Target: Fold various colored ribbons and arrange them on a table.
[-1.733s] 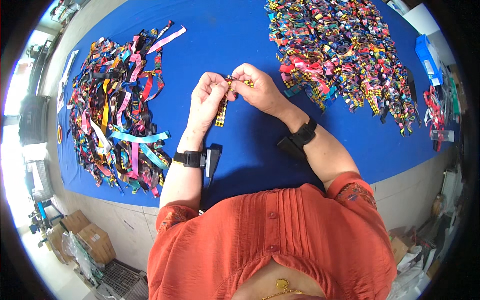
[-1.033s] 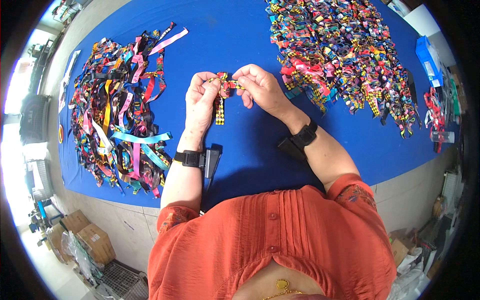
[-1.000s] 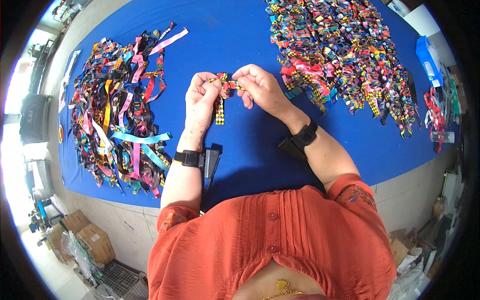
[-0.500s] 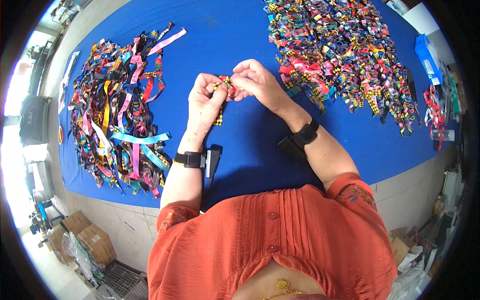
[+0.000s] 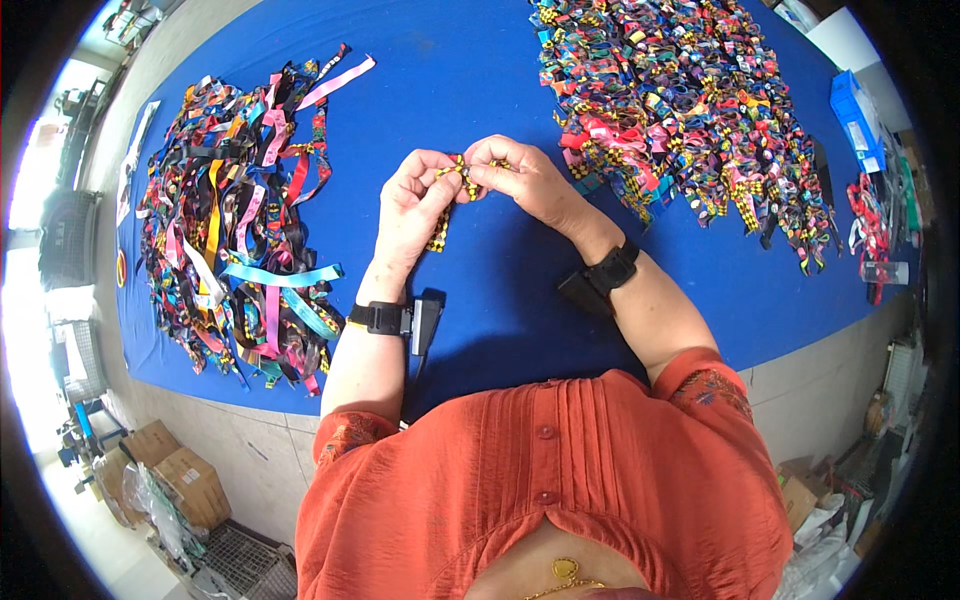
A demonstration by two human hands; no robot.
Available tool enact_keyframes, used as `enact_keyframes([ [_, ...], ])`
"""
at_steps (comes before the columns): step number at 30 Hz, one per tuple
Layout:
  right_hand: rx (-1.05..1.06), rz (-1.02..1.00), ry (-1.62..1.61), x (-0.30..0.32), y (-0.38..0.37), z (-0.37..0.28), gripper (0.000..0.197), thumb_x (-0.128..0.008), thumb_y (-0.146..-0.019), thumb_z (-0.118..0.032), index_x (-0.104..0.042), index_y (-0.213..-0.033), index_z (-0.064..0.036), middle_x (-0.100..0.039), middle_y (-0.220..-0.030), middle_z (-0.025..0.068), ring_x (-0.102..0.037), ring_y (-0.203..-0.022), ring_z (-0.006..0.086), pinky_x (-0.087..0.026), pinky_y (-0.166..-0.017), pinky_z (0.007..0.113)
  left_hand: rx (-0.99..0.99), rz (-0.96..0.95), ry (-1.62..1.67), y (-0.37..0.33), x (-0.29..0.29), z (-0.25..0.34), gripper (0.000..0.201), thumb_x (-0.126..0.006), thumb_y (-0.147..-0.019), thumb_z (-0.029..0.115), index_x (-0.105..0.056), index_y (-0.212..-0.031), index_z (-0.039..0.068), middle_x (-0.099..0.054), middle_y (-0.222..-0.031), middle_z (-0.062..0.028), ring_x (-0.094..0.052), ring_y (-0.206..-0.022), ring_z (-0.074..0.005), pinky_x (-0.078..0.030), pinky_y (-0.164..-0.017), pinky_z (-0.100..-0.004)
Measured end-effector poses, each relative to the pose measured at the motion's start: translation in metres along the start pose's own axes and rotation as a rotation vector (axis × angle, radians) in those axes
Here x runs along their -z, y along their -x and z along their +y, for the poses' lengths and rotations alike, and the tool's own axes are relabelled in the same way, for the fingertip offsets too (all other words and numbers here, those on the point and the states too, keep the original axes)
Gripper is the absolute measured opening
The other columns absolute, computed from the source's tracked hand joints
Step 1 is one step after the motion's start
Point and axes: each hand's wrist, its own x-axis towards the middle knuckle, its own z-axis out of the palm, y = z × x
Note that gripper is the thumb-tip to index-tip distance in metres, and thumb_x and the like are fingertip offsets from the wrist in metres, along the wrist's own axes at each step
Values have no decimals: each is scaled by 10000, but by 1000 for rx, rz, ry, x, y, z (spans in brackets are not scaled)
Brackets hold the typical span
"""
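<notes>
The left hand [image 5: 410, 202] and right hand [image 5: 530, 183] both pinch the checked ribbon [image 5: 438, 235] over the blue table [image 5: 450, 80]; it looks light, soft and bendy, best held where it bunches up.

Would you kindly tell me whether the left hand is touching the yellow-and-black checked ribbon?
Touching: the head view shows the left hand pinching the checked ribbon between thumb and finger, with one end showing below the thumb.

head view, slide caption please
Left hand and right hand pinch checked ribbon over blue table, between loose ribbons and ribbon loops.
</notes>
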Motion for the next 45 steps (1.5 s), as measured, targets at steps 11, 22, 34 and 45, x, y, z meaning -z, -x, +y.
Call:
enact_keyframes([
  [11, 4, -68, -59, -1, 2, -2, 161, -606, -995, -170, -631, -1038, -17, -587, -1198, 81, -624, -903, 141, -525, -853, 304, 19, -57, 146, 1, 11, -4, 102, -613, -973, 71, -587, -1066, 39, -648, -920, -24, -620, -781, -110, -505, -749, -255],
  [22, 127, -44, 104, 2, 0, 2, 189, -608, -978, -171, -675, -902, -12, -627, -1021, 61, -614, -874, 125, -506, -813, 296, 29, -67, 129, 2, 4, 1, 145, -659, -981, 145, -587, -1055, 45, -671, -909, -25, -614, -776, -93, -489, -753, -236],
  [34, -85, 73, 35, -8, 0, -7, 204, -621, -1005, -218, -654, -936, -29, -633, -800, 2, -591, -781, 58, -479, -658, 244, 18, -77, -43, 4, 0, 1, 133, -700, -959, 101, -588, -1017, 59, -661, -846, 9, -595, -749, -57, -471, -690, -197],
  [45, 96, 123, -140, -12, -2, 4, 76, -606, -1004, -95, -583, -1027, -27, -645, -874, 22, -622, -757, 73, -510, -662, 240, -13, 28, -78, -2, -2, -2, 129, -646, -985, 71, -518, -984, 59, -667, -807, -47, -628, -719, -87, -491, -655, -211],
])
